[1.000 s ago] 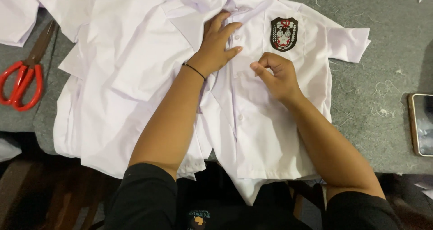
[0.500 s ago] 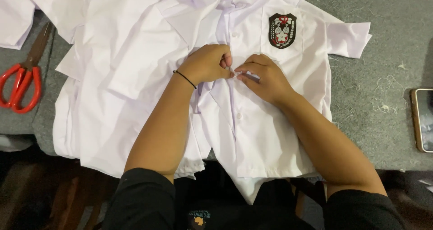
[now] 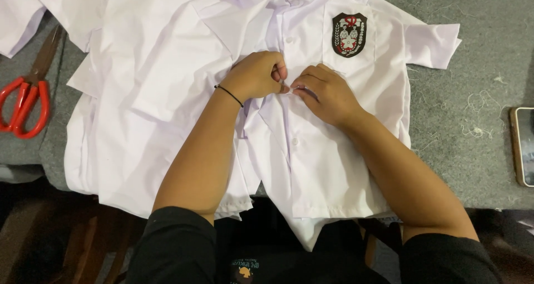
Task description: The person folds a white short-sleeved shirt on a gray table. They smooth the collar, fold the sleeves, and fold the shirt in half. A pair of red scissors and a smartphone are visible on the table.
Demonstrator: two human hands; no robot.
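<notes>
A white short-sleeved shirt (image 3: 334, 150) lies face up on the grey table (image 3: 478, 56), with a black and red shield badge (image 3: 349, 34) on its chest pocket. My left hand (image 3: 257, 74) and my right hand (image 3: 325, 92) meet at the shirt's button strip, just below the collar. Both pinch the strip's edges between fingertips, the fingers curled tight. A thin black band (image 3: 228, 95) sits on my left wrist. White buttons run down the strip below my hands.
More white garments (image 3: 128, 95) are piled on the left, partly under the shirt. Red-handled scissors (image 3: 26, 97) lie at the table's left edge. A phone (image 3: 524, 145) rests at the far right. Loose thread scraps dot the cloth near it.
My left hand, which lay flat near the collar, has slid down and curled shut. Both hands have come together at the button strip and pinch it.
</notes>
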